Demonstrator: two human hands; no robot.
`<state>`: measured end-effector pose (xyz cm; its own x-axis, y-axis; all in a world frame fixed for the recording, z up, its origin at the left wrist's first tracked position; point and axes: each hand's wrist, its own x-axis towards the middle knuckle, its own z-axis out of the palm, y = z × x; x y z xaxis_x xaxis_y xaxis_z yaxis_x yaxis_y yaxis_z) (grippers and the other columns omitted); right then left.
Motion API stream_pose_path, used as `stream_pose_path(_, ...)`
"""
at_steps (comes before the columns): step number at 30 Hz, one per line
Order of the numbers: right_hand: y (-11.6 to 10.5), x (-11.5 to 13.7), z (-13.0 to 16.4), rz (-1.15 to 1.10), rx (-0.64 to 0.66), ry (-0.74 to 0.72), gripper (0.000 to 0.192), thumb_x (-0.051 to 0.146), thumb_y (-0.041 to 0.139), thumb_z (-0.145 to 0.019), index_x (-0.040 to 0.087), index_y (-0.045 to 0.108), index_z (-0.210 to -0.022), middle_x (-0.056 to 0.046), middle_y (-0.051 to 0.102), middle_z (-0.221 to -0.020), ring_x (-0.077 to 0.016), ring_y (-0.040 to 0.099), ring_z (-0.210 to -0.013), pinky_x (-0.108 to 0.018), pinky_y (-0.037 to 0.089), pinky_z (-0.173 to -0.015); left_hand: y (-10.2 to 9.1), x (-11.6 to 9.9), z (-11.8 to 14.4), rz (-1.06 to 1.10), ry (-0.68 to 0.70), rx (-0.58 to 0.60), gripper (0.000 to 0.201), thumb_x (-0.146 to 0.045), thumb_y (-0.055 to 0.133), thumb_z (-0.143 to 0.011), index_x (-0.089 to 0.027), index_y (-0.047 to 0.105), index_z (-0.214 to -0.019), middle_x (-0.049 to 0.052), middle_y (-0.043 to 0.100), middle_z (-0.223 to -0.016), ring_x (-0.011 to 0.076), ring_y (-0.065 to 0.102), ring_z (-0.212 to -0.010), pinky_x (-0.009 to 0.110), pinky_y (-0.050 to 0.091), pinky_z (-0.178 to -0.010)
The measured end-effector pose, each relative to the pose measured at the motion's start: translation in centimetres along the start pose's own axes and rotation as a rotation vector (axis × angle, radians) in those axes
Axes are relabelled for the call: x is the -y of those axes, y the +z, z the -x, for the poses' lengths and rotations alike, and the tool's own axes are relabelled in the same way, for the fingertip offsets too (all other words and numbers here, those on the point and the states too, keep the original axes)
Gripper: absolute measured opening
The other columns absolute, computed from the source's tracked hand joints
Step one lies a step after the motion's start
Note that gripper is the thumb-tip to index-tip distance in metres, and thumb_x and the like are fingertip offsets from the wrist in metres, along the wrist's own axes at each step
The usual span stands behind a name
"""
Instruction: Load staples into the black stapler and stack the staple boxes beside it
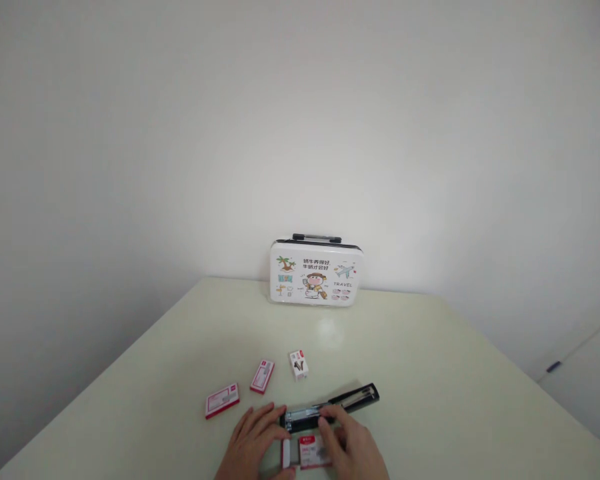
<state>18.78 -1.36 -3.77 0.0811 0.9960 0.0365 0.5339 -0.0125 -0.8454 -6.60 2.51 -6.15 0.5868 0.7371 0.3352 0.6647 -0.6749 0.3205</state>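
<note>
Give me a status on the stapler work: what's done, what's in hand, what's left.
Done: the black stapler lies opened out on the table, and one staple box sits slid open near the table's front edge. In hand: the left hand and right hand both rest at the stapler's near end. Whether staples are loaded cannot be seen. Left: the stapler is not closed; three small boxes lie untouched beyond.

The white case (316, 273) at the table's far edge is bearing the word "TRAVEL" beside Chinese characters; the small boxes' labels are showing illegibly.
</note>
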Motion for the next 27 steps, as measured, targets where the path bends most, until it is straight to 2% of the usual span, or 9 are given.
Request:
stream_pose_path(3,2.3,1.4,-0.8,-0.091,0.072,-0.011,0.04,0.055,0.055,-0.09,0.021,0.07,-0.106,-0.001,0.069,-0.062,-0.0176,0.061,-0.054,-0.024,0.04,-0.051,0.2,0.3,0.1,-0.021,0.043,-0.038,0.038,-0.054,0.076,-0.081,-0.036,0.072,-0.114,-0.001,0.063,-0.142,0.0262,0.06,-0.13,0.042,0.05,-0.109)
stream_pose_path(6,4.7,1.5,-1.5,-0.242,0.048,0.086,0.041,0.055,0.059,-0.086,0.018,0.067,-0.101,0.004,0.058,-0.052,-0.0147,0.052,-0.044,-0.022,0.036,-0.045,0.1,0.4,0.0,-0.021,0.07,-0.035,0.038,-0.055,0.074,-0.083,-0.037,0.071,-0.116,-0.001,0.063,-0.142,0.0255,0.061,-0.13,0.041,0.051,-0.109)
stream_pose_path(9,5.5,2.3,-1.9,-0.271,0.035,0.088,0.035,0.05,0.06,-0.084,0.017,0.066,-0.095,0.008,0.046,-0.048,-0.0123,0.043,-0.043,-0.022,0.033,-0.045,0.0,0.3,-0.2,-0.014,0.074,-0.003,0.04,-0.057,0.072,-0.084,-0.037,0.071,-0.119,0.0,0.062,-0.143,0.026,0.06,-0.131,0.041,0.052,-0.108)
stream_pose_path(12,4.7,4.4,-1.9,-0.095,0.033,-0.006,0.026,0.04,0.057,-0.088,0.018,0.07,-0.088,0.007,0.049,-0.051,-0.0125,0.046,-0.05,-0.022,0.032,-0.052,-0.1,0.1,-0.3,-0.014,0.047,0.012,0.043,-0.059,0.071,-0.085,-0.039,0.069,-0.123,-0.001,0.061,-0.144,0.0267,0.059,-0.132,0.044,0.052,-0.108)
stream_pose_path(15,3.4,6.6,-1.7,0.092,0.038,-0.114,0.025,0.037,0.052,-0.094,0.022,0.072,-0.094,0.004,0.058,-0.056,-0.0137,0.054,-0.054,-0.023,0.032,-0.055,-0.3,-0.2,-0.2,-0.007,0.025,-0.024,0.048,-0.055,0.076,-0.081,-0.038,0.068,-0.125,0.0,0.062,-0.143,0.0272,0.06,-0.131,0.044,0.051,-0.109)
stream_pose_path(18,2.4,7.6,-1.2,0.207,0.071,-0.231,0.025,0.035,0.048,-0.097,0.024,0.071,-0.099,0.002,0.066,-0.061,-0.0147,0.061,-0.057,-0.023,0.034,-0.058,-0.4,-0.5,-0.1,0.011,0.019,-0.053,0.048,-0.052,0.079,-0.078,-0.037,0.07,-0.122,0.001,0.065,-0.14,0.0267,0.062,-0.129,0.043,0.05,-0.109)
stream_pose_path(21,1.8,7.3,-0.7,0.343,0.162,-0.27,0.017,0.023,0.056,-0.086,0.027,0.071,-0.092,0.002,0.071,-0.064,-0.0157,0.065,-0.058,-0.022,0.033,-0.056,-0.5,-0.9,-0.2,0.03,-0.02,-0.058,0.041,-0.045,0.081,-0.076,-0.035,0.072,-0.115,0.001,0.064,-0.141,0.0274,0.061,-0.129,0.044,0.049,-0.111)
stream_pose_path(24,1.1,6.2,-0.4,0.475,0.255,-0.253,0.025,0.014,0.059,-0.074,0.03,0.073,-0.087,0.001,0.077,-0.072,-0.0178,0.07,-0.062,-0.022,0.031,-0.054,-0.7,-1.2,-0.3,0.059,-0.064,-0.012,0.039,-0.037,0.082,-0.073,-0.036,0.073,-0.11,0.0,0.06,-0.145,0.0298,0.058,-0.132,0.049,0.047,-0.113)
stream_pose_path(27,-0.2,4.4,0.1,0.474,0.296,-0.223,0.028,0.017,0.058,-0.077,0.033,0.073,-0.095,0.001,0.078,-0.076,-0.0193,0.071,-0.067,-0.023,0.032,-0.055,-1.2,-1.3,-0.2,0.098,-0.077,0.006,0.038,-0.041,0.082,-0.074,-0.035,0.072,-0.111,0.001,0.06,-0.145,0.0303,0.058,-0.132,0.05,0.046,-0.113)
